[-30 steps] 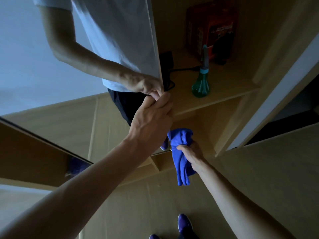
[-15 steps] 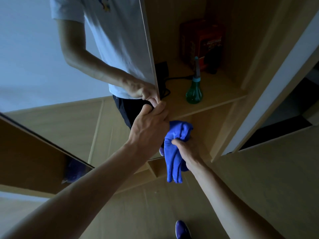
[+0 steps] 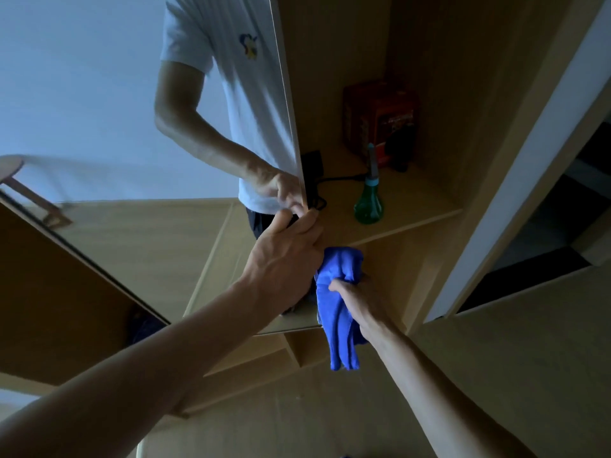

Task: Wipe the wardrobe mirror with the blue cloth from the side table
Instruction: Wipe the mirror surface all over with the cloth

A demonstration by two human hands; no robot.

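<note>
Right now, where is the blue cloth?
The blue cloth hangs just right of centre in the head view, gripped in the right hand, beside the left hand gripping the mirror door, below the shelf with the green bottle.

Shelf [image 3: 416, 196] with green bottle [image 3: 368, 208], red box [image 3: 380, 117]

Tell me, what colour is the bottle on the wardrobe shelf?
The bottle is green with a light blue collar; the head view shows it best.

Left hand [image 3: 284, 259]: fingertips hidden round the mirror door [image 3: 287, 94] edge.
Blue cloth [image 3: 335, 322]: partly hidden inside the grip of the right hand [image 3: 358, 300].
Red box [image 3: 380, 117]: print unreadable.
Stool reflection [image 3: 20, 180]: blurred, cut off at left.
</note>
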